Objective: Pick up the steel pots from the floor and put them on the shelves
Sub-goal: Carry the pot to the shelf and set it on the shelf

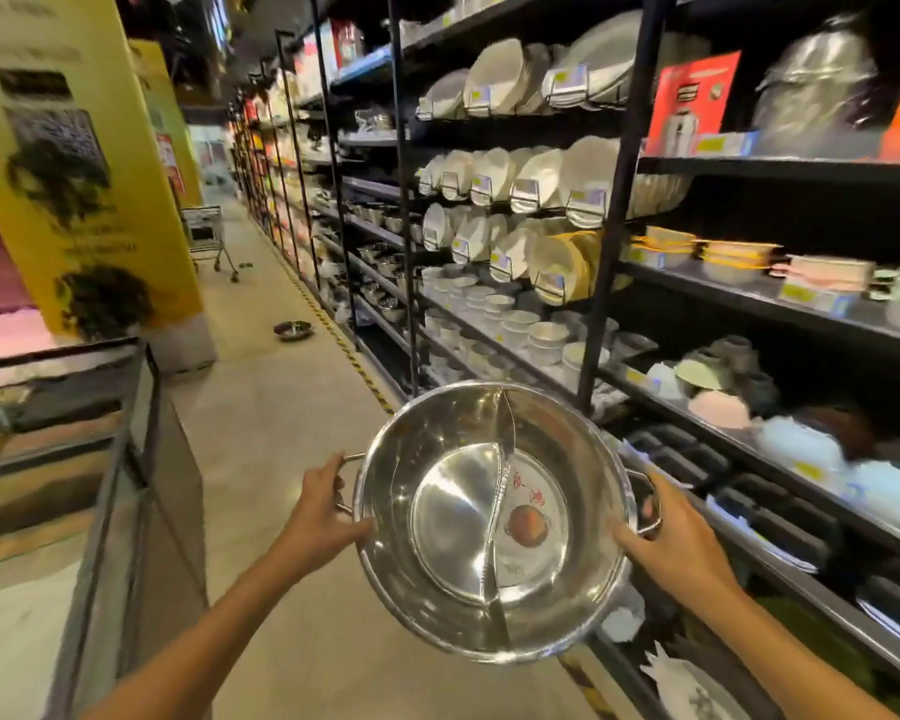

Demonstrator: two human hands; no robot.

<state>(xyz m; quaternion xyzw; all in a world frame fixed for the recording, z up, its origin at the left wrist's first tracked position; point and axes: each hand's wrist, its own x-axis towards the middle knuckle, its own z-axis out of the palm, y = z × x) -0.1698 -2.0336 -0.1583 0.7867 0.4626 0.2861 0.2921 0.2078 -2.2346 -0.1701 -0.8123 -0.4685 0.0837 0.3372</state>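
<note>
A wide round steel pot (494,522) is hanging in the air above the aisle floor (291,433), carried between both hands beside the shelves (749,298). Its polished inside is mirror-bright, and a wavy steel divider (500,491) is splitting it into two halves; a round printed label (533,527) is lying in the right half. The left hand (323,511) is forming a closed grip on the looped wire handle and rim at the pot's left side, and the right hand (671,537) is clamping the handle and rim on the opposite side. Farther down the smooth floor, a second steel pot (293,330) is sitting near the yellow-and-black striped tape. The dark metal shelves are carrying rows of white plates (494,77) and stacked bowls.
</note>
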